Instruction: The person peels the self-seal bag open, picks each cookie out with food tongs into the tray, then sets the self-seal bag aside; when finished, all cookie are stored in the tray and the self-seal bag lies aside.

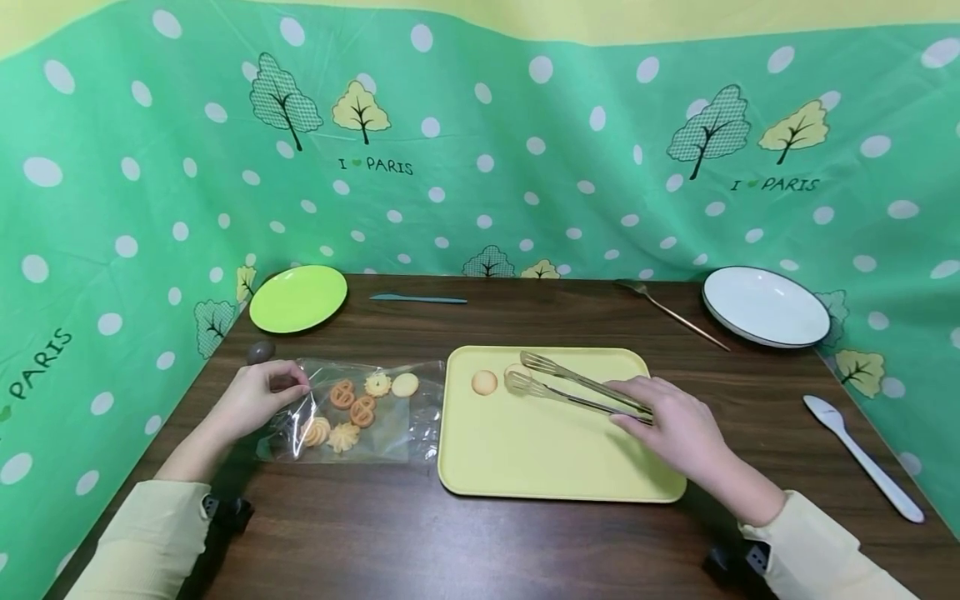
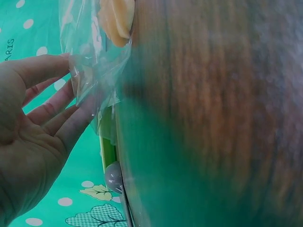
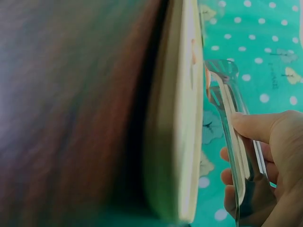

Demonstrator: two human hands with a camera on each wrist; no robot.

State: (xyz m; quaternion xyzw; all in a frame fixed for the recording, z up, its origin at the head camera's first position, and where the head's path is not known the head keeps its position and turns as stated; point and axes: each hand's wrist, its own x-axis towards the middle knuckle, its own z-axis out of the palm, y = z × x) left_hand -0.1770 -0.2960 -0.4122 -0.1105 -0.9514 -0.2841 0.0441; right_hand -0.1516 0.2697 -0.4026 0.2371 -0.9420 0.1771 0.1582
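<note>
My left hand (image 1: 258,396) pinches the bag (image 1: 386,433); my right hand (image 1: 677,423) grips tongs (image 1: 573,377); weak pressure could lose the ten-o'clock cookie (image 1: 513,368).

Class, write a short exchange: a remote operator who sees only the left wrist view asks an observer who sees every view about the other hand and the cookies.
Operator: I see the left hand at a clear bag with one cookie showing. What is the right hand holding?
Observer: It holds metal tongs, over a yellow tray.
Operator: How many cookies does the whole bag show?
Observer: The head view shows six cookies through the clear plastic.
</note>
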